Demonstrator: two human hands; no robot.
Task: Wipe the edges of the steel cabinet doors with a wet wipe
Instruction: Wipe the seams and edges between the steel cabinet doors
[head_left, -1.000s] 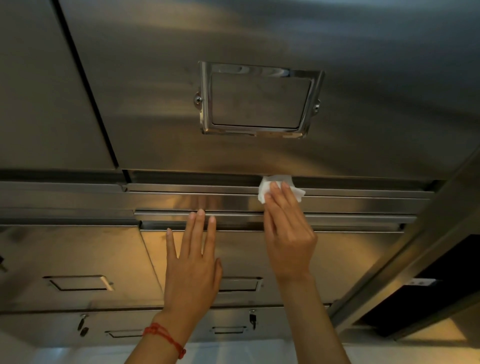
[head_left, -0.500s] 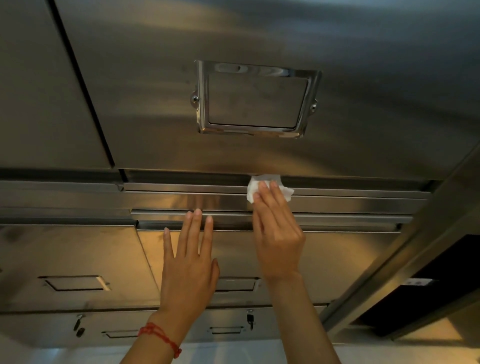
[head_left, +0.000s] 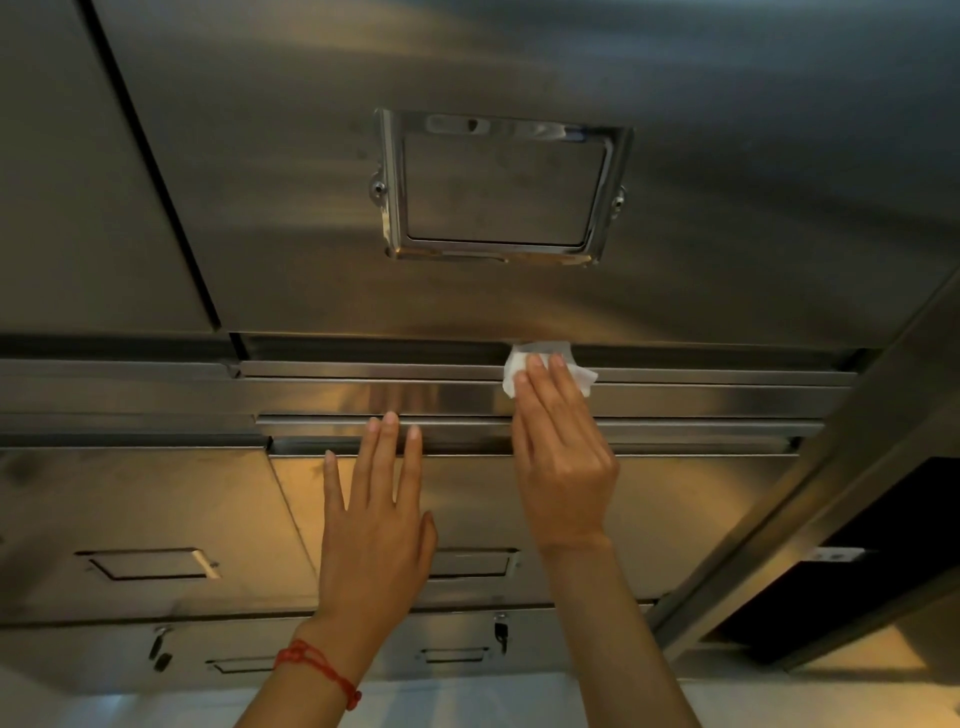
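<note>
The white wet wipe (head_left: 540, 364) sits crumpled against the bottom edge of the upper steel cabinet door (head_left: 675, 260), just right of centre. My right hand (head_left: 563, 462) presses it there with straight fingers; most of the wipe is hidden under the fingertips. My left hand (head_left: 376, 525) lies flat on the lower steel door (head_left: 675, 509), its fingertips reaching that door's top edge (head_left: 701, 431). A red cord is tied round the left wrist.
A shiny framed label holder (head_left: 501, 187) is mounted on the upper door. More steel doors are at the left (head_left: 78, 182), with recessed handles (head_left: 150, 564) and small locks (head_left: 500, 631) lower down. A steel frame post (head_left: 831, 493) runs diagonally at the right beside a dark opening.
My right hand slid the wipe a little left along the door's bottom edge, then back to the right. My left hand stayed flat on the lower door.
</note>
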